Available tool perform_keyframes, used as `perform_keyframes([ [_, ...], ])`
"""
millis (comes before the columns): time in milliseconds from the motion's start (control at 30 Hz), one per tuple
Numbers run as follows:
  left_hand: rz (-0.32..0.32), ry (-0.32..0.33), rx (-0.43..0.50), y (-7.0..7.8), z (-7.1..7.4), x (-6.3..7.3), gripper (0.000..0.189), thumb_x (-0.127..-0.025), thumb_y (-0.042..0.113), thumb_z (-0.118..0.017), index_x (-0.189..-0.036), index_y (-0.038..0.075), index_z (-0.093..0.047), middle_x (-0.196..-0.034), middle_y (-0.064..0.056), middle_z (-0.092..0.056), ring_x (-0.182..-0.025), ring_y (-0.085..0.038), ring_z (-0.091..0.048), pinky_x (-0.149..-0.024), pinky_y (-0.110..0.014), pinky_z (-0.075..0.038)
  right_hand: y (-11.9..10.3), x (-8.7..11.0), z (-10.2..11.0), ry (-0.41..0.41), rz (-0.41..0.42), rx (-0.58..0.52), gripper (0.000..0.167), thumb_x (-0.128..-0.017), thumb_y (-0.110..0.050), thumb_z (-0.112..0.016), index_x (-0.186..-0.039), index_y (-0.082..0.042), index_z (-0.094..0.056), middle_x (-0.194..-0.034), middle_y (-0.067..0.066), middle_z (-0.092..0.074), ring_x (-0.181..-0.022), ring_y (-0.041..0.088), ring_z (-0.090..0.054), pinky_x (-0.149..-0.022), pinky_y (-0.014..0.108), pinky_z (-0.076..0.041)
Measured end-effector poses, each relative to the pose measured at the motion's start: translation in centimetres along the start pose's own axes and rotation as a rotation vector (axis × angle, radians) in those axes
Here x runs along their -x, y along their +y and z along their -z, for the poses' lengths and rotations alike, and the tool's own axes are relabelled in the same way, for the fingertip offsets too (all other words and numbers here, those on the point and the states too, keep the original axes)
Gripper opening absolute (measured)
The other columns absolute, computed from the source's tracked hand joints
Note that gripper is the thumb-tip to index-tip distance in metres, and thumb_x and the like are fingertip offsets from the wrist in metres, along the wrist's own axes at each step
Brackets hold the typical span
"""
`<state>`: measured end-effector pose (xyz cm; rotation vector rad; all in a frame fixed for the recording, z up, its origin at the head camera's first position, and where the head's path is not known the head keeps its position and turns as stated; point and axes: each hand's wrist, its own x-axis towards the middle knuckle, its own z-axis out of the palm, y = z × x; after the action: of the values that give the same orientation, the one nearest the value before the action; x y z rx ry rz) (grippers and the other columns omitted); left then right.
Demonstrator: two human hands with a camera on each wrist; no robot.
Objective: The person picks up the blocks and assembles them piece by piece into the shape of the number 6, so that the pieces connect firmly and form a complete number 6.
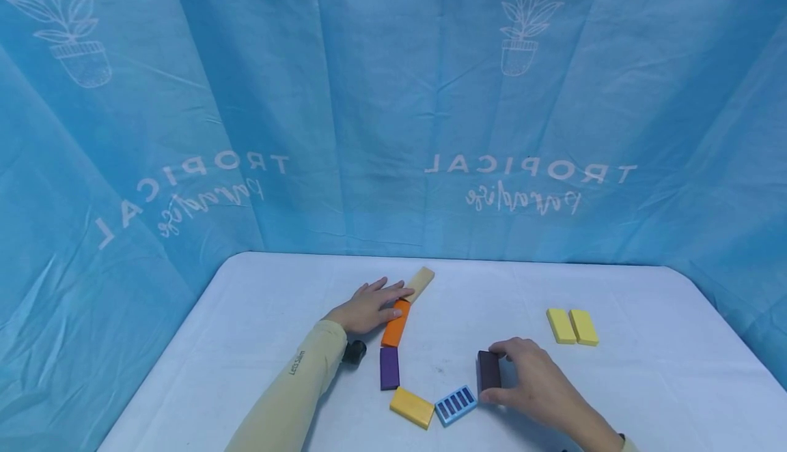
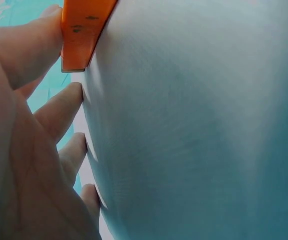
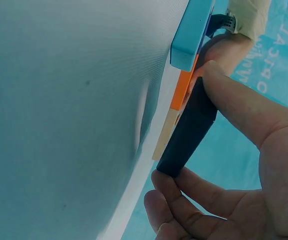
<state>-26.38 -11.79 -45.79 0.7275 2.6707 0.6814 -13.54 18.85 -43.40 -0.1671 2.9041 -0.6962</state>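
My right hand (image 1: 541,380) pinches a dark block (image 1: 490,370) by its two ends, thumb at the near end and fingers at the far end. In the right wrist view the dark block (image 3: 189,130) is tilted and raised over the tabletop. My left hand (image 1: 369,307) lies spread at the orange block (image 1: 396,324), its thumb on that block and a fingertip by the beige block (image 1: 421,284). In the left wrist view the orange block (image 2: 86,35) shows at the thumb and index finger, with the other fingertips resting on the white surface.
A bent line continues from the orange block through a purple block (image 1: 389,369), a yellow-orange block (image 1: 412,407) and a light blue block with dark bars (image 1: 456,405). Two yellow blocks (image 1: 572,327) lie at the right of the white table (image 1: 295,278). Blue curtains (image 1: 381,110) surround it.
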Motion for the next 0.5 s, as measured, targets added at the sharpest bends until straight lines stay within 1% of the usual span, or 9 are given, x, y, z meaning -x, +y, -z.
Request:
perform_keyframes([
  [333, 0.003, -0.003, -0.025, -0.08, -0.06, -0.09, 0.05, -0.106, 0.035, -0.051, -0.154, 0.029, -0.043, -0.163, -0.001, -0.031, -0.153, -0.033, -0.014, -0.122, -0.056, -0.007, -0.02, -0.61, -0.29, -0.052, 0.016, 0.042, 0.078, -0.055, -0.05, -0.096, -0.118, -0.013, -0.068, -0.11, -0.001, -0.066, -0.102, 0.019, -0.06, -0.092, 0.048, -0.052],
  [500, 0.008, -0.004, -0.02, 0.01, -0.03, -0.06, 0.05, -0.106, 0.035, -0.051, -0.154, 0.03, -0.043, -0.163, -0.001, -0.031, -0.153, -0.033, -0.014, -0.122, -0.055, -0.007, -0.2, -0.81, -0.4, -0.067, 0.03, 0.068, 0.077, -0.054, -0.05, -0.096, -0.116, -0.013, -0.069, -0.107, -0.001, -0.066, -0.1, 0.019, -0.06, -0.092, 0.048, -0.052],
])
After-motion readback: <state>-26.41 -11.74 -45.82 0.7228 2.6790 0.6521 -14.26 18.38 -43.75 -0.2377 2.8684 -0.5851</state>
